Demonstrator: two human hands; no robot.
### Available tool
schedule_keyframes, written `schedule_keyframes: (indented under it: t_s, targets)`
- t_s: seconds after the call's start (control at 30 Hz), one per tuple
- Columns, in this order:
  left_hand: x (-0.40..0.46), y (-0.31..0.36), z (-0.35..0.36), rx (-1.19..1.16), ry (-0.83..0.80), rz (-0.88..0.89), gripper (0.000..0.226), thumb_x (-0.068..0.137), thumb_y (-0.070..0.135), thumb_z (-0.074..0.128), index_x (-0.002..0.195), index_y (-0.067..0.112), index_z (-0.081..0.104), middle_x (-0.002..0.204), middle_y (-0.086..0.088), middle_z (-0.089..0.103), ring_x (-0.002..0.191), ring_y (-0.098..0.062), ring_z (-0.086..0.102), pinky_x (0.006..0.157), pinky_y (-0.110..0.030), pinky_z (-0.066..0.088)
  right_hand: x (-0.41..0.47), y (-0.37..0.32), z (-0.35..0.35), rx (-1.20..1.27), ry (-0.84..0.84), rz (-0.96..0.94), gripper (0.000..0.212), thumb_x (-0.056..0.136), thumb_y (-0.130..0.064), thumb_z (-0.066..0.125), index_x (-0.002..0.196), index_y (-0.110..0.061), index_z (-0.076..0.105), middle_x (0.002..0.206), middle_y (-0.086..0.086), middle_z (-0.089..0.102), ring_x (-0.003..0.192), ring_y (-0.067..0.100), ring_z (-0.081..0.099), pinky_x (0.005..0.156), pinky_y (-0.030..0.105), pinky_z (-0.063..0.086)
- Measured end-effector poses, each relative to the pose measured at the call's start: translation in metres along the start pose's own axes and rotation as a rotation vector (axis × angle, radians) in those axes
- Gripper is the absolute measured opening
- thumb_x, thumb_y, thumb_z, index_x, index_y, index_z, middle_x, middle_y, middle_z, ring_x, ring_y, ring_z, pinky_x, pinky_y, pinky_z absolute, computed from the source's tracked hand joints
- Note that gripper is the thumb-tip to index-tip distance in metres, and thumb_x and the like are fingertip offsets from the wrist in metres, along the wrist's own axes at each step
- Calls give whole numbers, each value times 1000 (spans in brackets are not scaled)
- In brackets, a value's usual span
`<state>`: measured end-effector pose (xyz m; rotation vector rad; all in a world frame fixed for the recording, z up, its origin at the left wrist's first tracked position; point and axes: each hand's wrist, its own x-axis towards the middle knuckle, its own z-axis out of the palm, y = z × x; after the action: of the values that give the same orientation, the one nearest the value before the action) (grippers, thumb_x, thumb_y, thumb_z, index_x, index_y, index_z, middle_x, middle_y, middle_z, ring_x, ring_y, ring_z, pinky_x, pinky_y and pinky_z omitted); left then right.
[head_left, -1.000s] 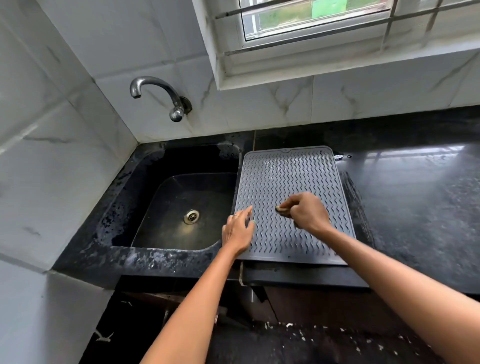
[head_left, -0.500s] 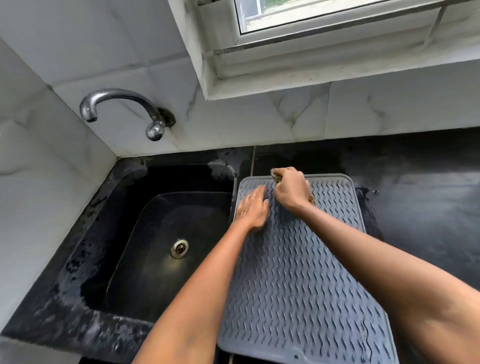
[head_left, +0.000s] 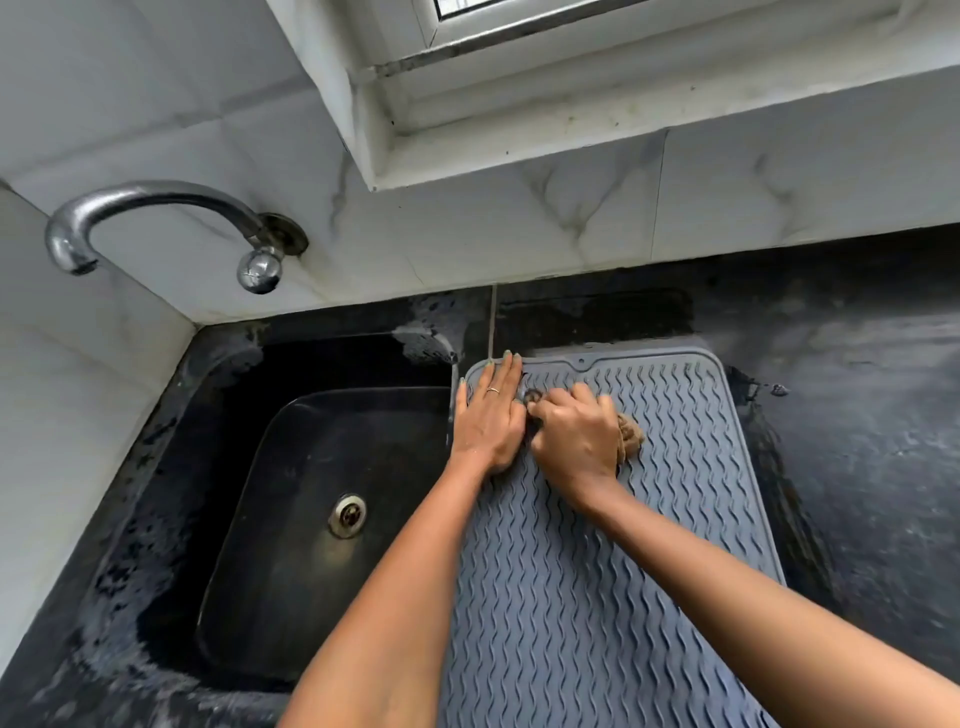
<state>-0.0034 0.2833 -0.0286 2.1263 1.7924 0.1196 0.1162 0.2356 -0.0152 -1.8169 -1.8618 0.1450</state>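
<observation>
Since half a second back, the right hand (head_left: 576, 441) had drawn a little away from the far rim of the mat (head_left: 597, 597), and the left hand (head_left: 488, 415) had slid forward until its fingertips reached the mat's far-left corner. A second back both hands were working lower down the mat, so the stroke had travelled up toward the worktop's (head_left: 857, 415) back edge.

Noted from the head view:
- Left hand lay flat, fingers straight and together, pressing the mat's corner down. It held nothing.
- Right hand was curled tight round a brown scrub pad (head_left: 629, 435), which stuck out past its outer side. The pad was touching the ribbed surface just beside the left hand.
- The mat lay flat on the worktop, its left edge along the rim of the sink (head_left: 322, 519) and its far edge close to the worktop's back edge, under the window.
- The tap (head_left: 156, 208) showed no water running. The sink basin looked dark and empty apart from its drain (head_left: 347, 514).

My reading: this was scrubbing of the mat, with the left hand pinning it so it would not creep. The far-left corner was being covered now. The right side and the near half looked, as far as I could judge, due for more passes. I could not tell wet from dry on the ribs.
</observation>
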Motion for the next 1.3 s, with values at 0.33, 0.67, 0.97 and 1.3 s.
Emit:
schedule_keyframes:
  t_s: [0.33, 0.67, 0.97, 1.3]
  targets:
    - [-1, 1, -5, -443, 114, -56, 53, 103, 39, 16, 149, 34, -9, 158, 7, 16, 143, -4, 7, 115, -29, -8, 52, -1, -17, 223, -115, 12, 35, 81, -6, 51, 102, -23, 73, 106, -2, 71, 104, 22, 56, 87, 40, 43]
    - [0, 7, -4, -405, 140, -126, 58, 98, 50, 5, 142, 30, -27, 161, 1, 9, 147, -10, 9, 121, -34, -5, 69, 55, -23, -243, -212, -402, 26, 93, -21, 49, 109, -31, 68, 114, -10, 68, 106, 20, 50, 80, 40, 34]
    - [11, -4, -11, -462, -69, -172, 57, 98, 49, -3, 151, 33, 12, 161, 8, -1, 146, -6, -9, 113, -27, -18, 69, 53, -46, -179, -27, -43, 21, 83, -9, 57, 88, -20, 75, 96, -1, 72, 97, 25, 52, 79, 40, 33]
    - [19, -6, -11, -565, -125, -264, 69, 92, 63, -4, 152, 31, 11, 161, 9, 5, 148, -11, -9, 117, -33, -19, -34, -48, -4, -102, -125, -18, 20, 89, -18, 52, 94, -19, 72, 94, -2, 72, 90, 22, 61, 75, 38, 45]
